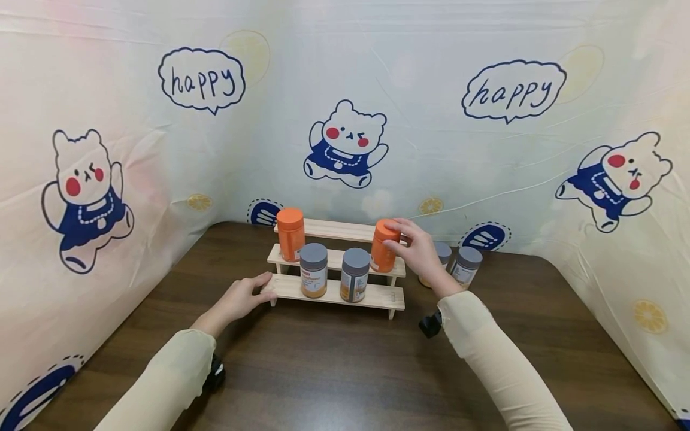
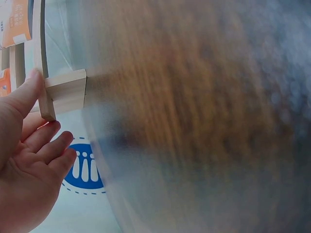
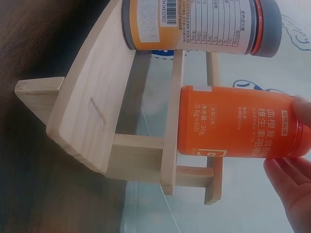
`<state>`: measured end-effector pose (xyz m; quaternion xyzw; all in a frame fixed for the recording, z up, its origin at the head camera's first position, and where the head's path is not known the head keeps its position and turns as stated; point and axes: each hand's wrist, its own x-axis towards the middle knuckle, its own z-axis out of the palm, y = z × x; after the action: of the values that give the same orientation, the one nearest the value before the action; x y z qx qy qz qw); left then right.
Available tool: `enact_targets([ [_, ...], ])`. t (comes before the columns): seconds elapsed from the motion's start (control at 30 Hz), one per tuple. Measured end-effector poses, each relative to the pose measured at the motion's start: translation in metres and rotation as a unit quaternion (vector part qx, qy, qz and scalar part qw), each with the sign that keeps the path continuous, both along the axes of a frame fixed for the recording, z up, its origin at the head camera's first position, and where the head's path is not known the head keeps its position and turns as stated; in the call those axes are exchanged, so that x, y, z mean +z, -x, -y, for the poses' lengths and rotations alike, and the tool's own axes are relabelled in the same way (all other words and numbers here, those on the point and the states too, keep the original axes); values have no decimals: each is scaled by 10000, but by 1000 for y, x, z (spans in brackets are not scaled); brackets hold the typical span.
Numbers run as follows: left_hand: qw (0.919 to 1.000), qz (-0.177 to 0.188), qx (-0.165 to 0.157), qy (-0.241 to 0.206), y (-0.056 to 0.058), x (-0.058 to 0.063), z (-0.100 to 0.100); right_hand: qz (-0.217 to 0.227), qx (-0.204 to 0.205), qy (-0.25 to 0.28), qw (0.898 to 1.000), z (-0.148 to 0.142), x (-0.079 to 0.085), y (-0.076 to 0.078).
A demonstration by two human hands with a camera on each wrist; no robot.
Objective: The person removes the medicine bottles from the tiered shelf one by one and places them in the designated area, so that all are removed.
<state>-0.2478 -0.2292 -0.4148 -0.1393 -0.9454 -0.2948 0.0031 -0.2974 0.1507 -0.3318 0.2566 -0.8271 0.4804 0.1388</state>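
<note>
A three-step wooden display rack [image 1: 383, 295] stands on the table. My left hand [image 1: 241, 300] pinches the left end of its lowest step, thumb on one side of the board and fingers on the other in the left wrist view. My right hand [image 1: 419, 250] grips an orange supplement bottle [image 1: 381, 254] around its lid. This bottle stands upright at the right end of the middle step, its printed label [image 3: 233, 121] showing in the right wrist view. Another orange bottle [image 1: 291, 236] is at the middle step's left end. Two grey-lidded bottles [image 1: 314, 272] [image 1: 354, 276] occupy the lowest step.
Behind my right wrist, two more grey-lidded bottles [image 1: 466, 266] [image 1: 443, 254] stand on the dark wood table [image 1: 334, 371], partly hidden by the hand. A printed cloth [image 1: 431, 137] hangs around the table's back and sides.
</note>
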Motion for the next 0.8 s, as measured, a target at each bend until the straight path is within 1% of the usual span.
enact_targets([
  [0.3,9999,101,37,-13,1,-2,1,-34,-88,-62,9999,0,1,-1],
  [0.5,9999,98,37,-24,1,-2,1,-147,-148,15,9998,-4,10,-5],
  [0.6,9999,110,53,-31,0,0,1,-255,-225,-3,9994,-8,15,-6],
  [0.8,9998,176,62,-29,1,0,0,-336,-400,27,9986,-20,26,-10],
])
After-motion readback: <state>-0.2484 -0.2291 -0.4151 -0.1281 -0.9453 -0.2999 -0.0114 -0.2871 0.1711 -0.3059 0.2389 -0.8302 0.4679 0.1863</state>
